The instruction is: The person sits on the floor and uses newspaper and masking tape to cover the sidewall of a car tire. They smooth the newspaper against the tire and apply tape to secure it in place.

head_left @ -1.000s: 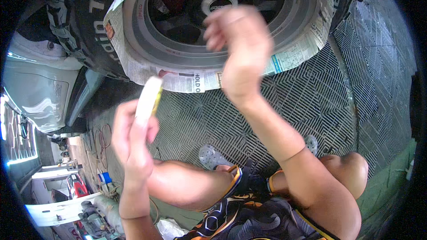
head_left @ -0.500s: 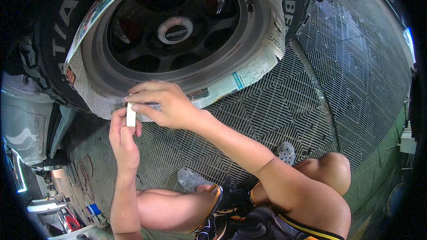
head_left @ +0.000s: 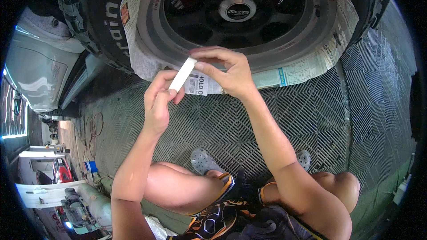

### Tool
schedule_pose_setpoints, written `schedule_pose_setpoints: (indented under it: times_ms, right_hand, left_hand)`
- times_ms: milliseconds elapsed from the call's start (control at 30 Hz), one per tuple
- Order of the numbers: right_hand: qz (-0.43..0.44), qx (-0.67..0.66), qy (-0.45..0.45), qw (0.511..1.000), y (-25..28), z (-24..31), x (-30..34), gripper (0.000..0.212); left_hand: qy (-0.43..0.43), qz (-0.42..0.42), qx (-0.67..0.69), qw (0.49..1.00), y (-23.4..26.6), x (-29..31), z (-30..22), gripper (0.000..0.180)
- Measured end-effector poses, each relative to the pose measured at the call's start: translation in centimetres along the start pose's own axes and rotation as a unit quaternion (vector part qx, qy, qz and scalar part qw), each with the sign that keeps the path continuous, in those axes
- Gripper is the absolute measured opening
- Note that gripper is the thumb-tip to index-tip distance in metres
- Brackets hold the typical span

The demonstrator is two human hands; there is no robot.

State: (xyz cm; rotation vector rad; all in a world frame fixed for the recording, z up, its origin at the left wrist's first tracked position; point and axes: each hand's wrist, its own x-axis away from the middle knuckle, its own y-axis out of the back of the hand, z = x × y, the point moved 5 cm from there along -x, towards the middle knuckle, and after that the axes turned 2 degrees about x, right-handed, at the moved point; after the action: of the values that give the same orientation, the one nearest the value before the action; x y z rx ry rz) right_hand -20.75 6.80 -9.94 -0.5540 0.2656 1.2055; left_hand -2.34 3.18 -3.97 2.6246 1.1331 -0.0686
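Note:
A narrow white strip (head_left: 183, 74) slants between my two hands, in front of the wheel's lower edge. My left hand (head_left: 160, 95) pinches its lower end with the thumb on top. Its upper end is between the thumb and fingers of my right hand (head_left: 227, 69). Whether it is a folded piece or a roll seen edge-on, I cannot tell. Just beyond my fingers is a wheel with a grey rim (head_left: 155, 35) and dark spokes. Newspaper sheets (head_left: 302, 73) lie around the rim, covering part of the tyre (head_left: 106, 22).
Dark slatted mats (head_left: 284, 111) cover the floor beneath me. A silver vehicle panel (head_left: 35, 66) stands at the left. Farther down the left side are a coiled hose (head_left: 94, 129), a blue item (head_left: 90, 167) and a grey cylinder (head_left: 95, 202). My clog-shod feet are below my hands.
The view has swung, so wheel and hands appear farther right and higher. The white strip has gone from nearly upright to slanted and shows more of its length; both hands still hold it.

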Motion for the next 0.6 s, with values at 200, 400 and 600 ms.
schedule_pose_setpoints:
  times_ms: [200,400,600]
  right_hand:
    - [-0.004,0.073,0.013,0.997,0.20,-0.53,-0.23,0.028]
    - [0.024,0.030,-0.014,0.999,0.04,-0.61,-0.23,0.028]
    - [0.022,0.097,0.048,0.994,0.04,-0.77,-0.35,0.030]
  left_hand:
    - [-0.019,0.001,0.011,1.000,-0.09,0.26,0.54,0.041]
    - [-0.012,-0.001,-0.025,1.000,0.18,0.39,0.71,0.042]
    - [-0.018,0.022,-0.165,0.986,0.11,0.81,0.47,0.042]
